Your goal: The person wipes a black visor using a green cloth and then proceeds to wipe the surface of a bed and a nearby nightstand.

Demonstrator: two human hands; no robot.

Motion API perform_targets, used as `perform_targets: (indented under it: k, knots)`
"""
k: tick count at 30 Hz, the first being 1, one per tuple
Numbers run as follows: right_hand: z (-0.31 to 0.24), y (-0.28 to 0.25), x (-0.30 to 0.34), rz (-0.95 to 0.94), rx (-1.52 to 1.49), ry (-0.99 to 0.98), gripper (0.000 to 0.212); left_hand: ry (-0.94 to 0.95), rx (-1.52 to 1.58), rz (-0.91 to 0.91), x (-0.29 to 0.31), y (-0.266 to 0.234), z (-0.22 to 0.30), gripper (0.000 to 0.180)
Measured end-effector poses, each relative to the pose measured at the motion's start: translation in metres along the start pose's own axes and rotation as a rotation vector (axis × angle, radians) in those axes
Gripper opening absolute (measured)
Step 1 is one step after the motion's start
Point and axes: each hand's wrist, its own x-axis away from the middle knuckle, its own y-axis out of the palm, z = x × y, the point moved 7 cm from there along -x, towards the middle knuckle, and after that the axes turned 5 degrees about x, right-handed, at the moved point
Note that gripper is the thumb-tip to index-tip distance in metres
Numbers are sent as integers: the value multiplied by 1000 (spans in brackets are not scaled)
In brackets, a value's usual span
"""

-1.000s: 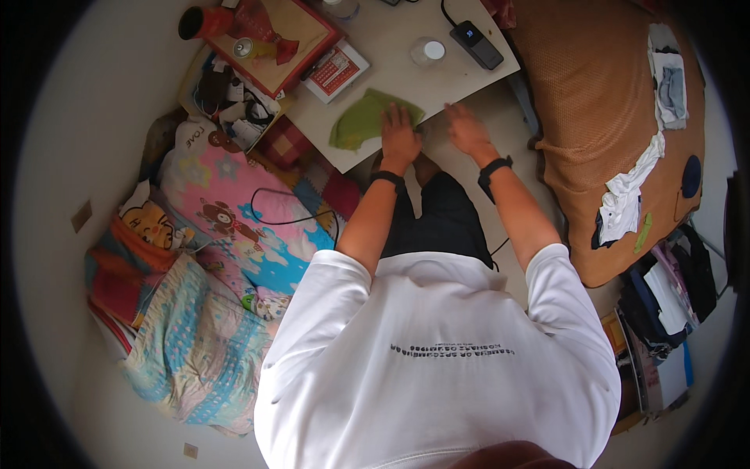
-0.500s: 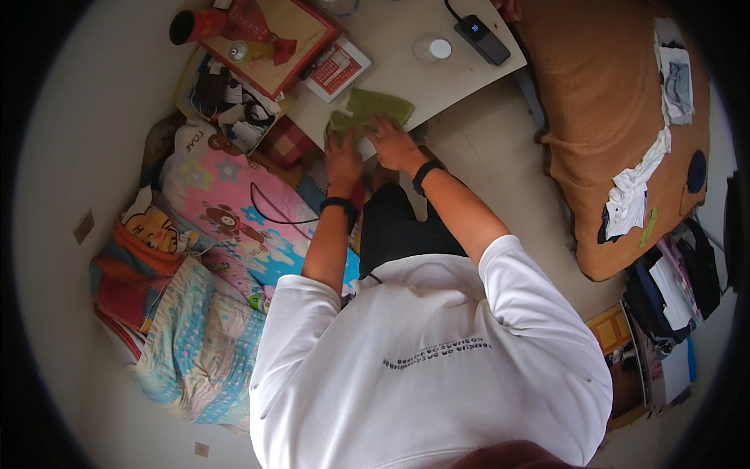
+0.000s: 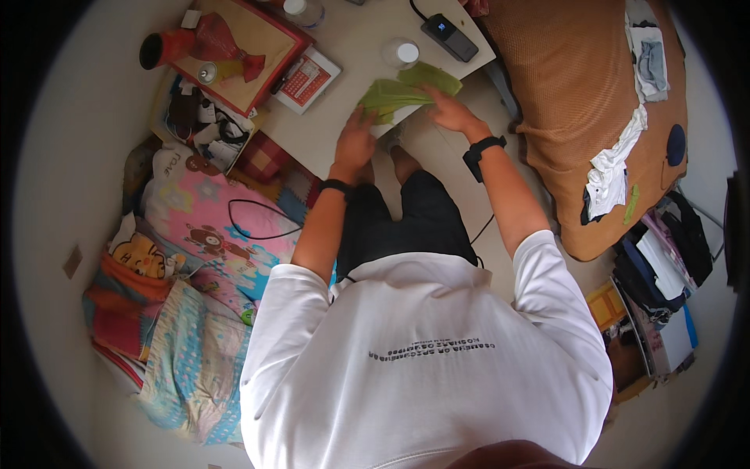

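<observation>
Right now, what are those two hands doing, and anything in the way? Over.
Left hand at green cloth, left side; right hand at its right side. Cloth creased, at edge of table. Clear jar with white lid close beyond.

The person wears a loose, creased white T-shirt [image 3: 437,406] with short, wide sleeves [image 3: 539,262], rows of small dark lettering [image 3: 433,349] and a stitched seam [image 3: 410,454] near the neck. The shorts [image 3: 406,223] are black. Black bands [image 3: 476,162] circle both wrists; left hand [image 3: 356,146] and right hand [image 3: 452,111] are bare.
</observation>
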Motion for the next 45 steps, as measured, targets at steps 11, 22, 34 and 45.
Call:
perform_targets:
  k: [11, 22, 34, 45]
  knots:
    - [-43, 42, -21, 327, -20, 315, 96, -150, -379, -39, -20, 8, 9, 78]
    - [23, 13, -23, 694, 17, 354, 69, -374, -466, -297, -35, 5, -30, 94]
    - [-7, 51, -24, 602, -70, 521, 62, -395, -385, -346, -49, 18, -18, 100]
    - [33, 36, -6, 568, 14, 299, 56, -371, -323, -337, -45, 19, -26, 107]
